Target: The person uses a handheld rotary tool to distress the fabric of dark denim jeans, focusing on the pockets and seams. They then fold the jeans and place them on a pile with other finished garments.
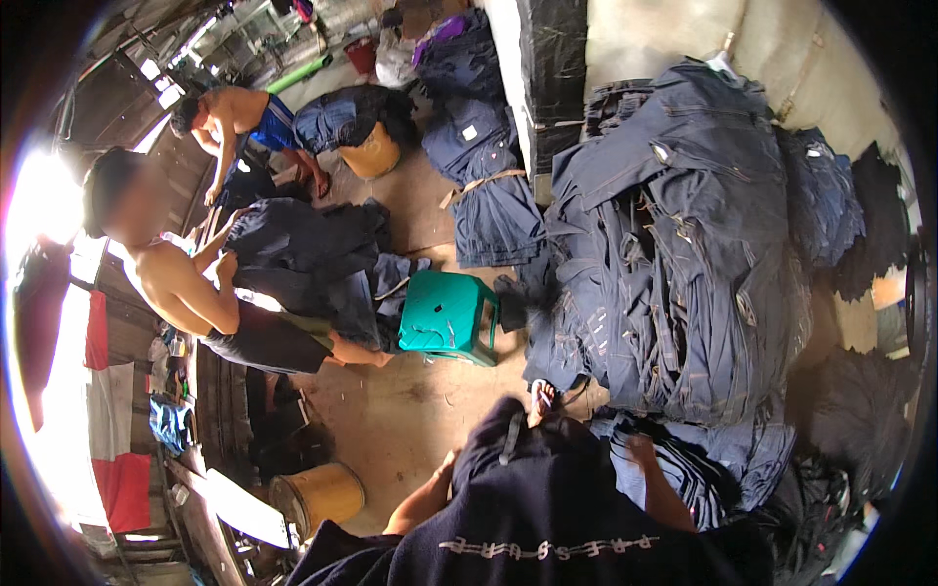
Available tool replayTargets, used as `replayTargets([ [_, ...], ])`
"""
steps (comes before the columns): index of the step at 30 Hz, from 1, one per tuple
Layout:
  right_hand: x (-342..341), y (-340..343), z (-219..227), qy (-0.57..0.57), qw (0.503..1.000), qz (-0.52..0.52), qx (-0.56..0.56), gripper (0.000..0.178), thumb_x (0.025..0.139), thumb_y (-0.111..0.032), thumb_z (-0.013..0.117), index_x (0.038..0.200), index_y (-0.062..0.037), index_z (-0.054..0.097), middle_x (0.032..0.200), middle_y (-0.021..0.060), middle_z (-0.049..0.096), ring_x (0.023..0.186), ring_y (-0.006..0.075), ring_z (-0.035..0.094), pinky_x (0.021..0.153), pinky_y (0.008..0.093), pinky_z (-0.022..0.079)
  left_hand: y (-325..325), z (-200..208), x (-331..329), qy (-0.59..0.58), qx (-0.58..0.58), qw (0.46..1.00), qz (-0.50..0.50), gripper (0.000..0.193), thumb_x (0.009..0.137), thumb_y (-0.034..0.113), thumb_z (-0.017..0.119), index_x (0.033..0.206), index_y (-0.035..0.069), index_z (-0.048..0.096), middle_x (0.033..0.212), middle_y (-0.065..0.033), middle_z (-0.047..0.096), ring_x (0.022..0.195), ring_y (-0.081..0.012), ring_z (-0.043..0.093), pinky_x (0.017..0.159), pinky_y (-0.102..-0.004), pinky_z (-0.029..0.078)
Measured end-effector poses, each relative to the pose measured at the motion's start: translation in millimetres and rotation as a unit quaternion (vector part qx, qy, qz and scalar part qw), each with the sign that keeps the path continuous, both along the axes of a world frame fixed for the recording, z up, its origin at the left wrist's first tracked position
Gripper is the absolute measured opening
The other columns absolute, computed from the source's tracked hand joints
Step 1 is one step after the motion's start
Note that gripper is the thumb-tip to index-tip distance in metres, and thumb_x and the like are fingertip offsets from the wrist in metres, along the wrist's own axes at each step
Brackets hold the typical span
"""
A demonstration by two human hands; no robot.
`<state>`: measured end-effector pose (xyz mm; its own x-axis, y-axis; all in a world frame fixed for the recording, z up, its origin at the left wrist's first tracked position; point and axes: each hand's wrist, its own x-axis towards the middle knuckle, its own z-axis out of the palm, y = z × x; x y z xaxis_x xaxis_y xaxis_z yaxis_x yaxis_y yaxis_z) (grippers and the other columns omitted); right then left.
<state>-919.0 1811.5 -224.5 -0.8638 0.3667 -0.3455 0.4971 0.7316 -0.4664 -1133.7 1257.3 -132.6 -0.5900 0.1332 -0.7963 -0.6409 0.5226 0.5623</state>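
My left hand (448, 471) is at the left side of my dark shorts (498, 444), its fingers mostly hidden against the cloth. On the other side, my right hand (640, 451) is over a stack of folded blue denim garments (674, 469). Its fingers are smeared, so I cannot tell whether they grip the cloth. Just beyond that stack rises a large heap of dark denim garments (674, 283), some folded, some hanging loosely over the side. One sandalled foot (542, 396) of mine is beside the heap.
Ahead stands a green plastic stool (440, 311). At left, a person (176, 283) handles dark cloth (303, 249); another person (234, 117) bends farther back. Tied denim bundles (489, 205) lie by a pillar (557, 78). A yellow drum (318, 496) is at lower left.
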Motion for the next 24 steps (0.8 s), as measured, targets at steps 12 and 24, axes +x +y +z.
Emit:
replayTargets([
  [12, -700.2, 0.4, 218.0, 0.073, 0.938, 0.033, -0.337, 0.053, 0.101, -0.037, 0.076, 0.142, -0.0056, 0.066, 0.13, 0.018, 0.076, 0.115, 0.0295, 0.075, 0.098, 0.0399, 0.059, 100.0, -36.5, -418.1, -0.036, 0.115, 0.986, 0.115, 0.054, 0.102, 0.027, 0.074, 0.148, 0.0, 0.062, 0.13, -0.0223, 0.076, 0.109, -0.0238, 0.075, 0.092, -0.0376, 0.062],
  [24, -852.8, 110.0, 96.6, -0.256, 0.944, -0.103, -0.183, 0.035, 0.098, -0.029, 0.079, 0.126, -0.0085, 0.077, 0.104, 0.0106, 0.079, 0.078, 0.0224, 0.073, 0.067, 0.0389, 0.061, 100.5, 56.6, -807.3, 0.182, 0.09, 0.96, 0.194, 0.051, 0.105, 0.03, 0.071, 0.147, 0.002, 0.06, 0.111, -0.0077, 0.076, 0.094, -0.0167, 0.07, 0.083, -0.0312, 0.056],
])
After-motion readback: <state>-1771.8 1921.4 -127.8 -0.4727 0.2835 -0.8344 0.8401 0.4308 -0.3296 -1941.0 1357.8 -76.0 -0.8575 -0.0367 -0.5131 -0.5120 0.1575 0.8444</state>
